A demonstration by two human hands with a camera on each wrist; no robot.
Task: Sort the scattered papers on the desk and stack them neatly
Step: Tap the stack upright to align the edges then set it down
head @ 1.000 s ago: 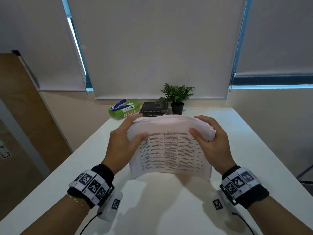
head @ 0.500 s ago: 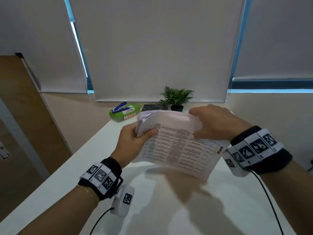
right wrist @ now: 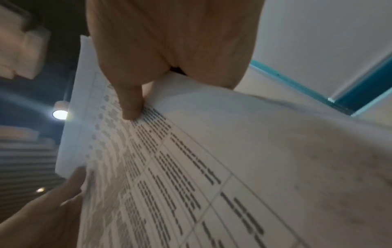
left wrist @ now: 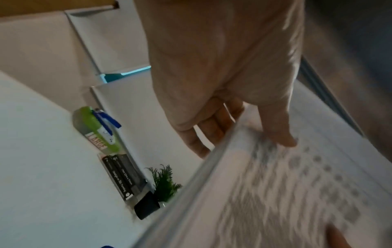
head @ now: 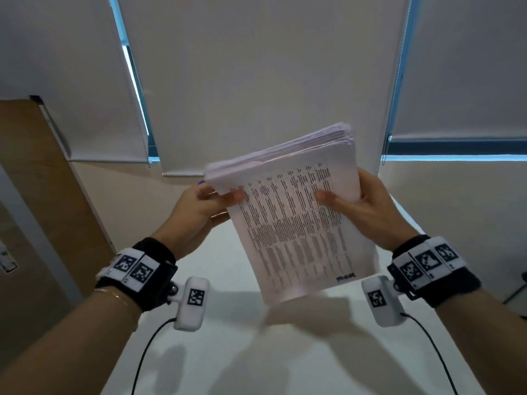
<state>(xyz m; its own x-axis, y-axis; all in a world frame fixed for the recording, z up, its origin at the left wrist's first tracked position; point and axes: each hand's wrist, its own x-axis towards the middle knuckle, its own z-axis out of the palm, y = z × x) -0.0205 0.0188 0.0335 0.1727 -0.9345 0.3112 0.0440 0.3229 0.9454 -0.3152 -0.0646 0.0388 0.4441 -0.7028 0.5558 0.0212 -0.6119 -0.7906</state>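
Observation:
A thick stack of printed papers point(head: 296, 223) is held up in the air above the white desk point(head: 256, 352), tilted, with a table of text facing me. My left hand point(head: 219, 199) pinches its left upper edge, thumb on the front sheet, fingers behind. My right hand point(head: 339, 201) grips the right edge, thumb on the printed face. In the left wrist view the stack point(left wrist: 275, 193) shows edge-on under the left hand point(left wrist: 244, 134). In the right wrist view the thumb point(right wrist: 131, 107) presses on the sheet point(right wrist: 212, 167).
At the desk's far edge, seen in the left wrist view, lie a green packet point(left wrist: 95, 130) with a blue stapler on it, two dark books point(left wrist: 120, 176) and a small potted plant point(left wrist: 157, 193). Roller blinds point(head: 256, 67) cover the windows behind. A wooden panel point(head: 42, 181) stands at left.
The stack was turned from landscape to upright and lifted higher. My right hand went from the top edge to the right side. The head camera tilted up, so the plant and books left that view.

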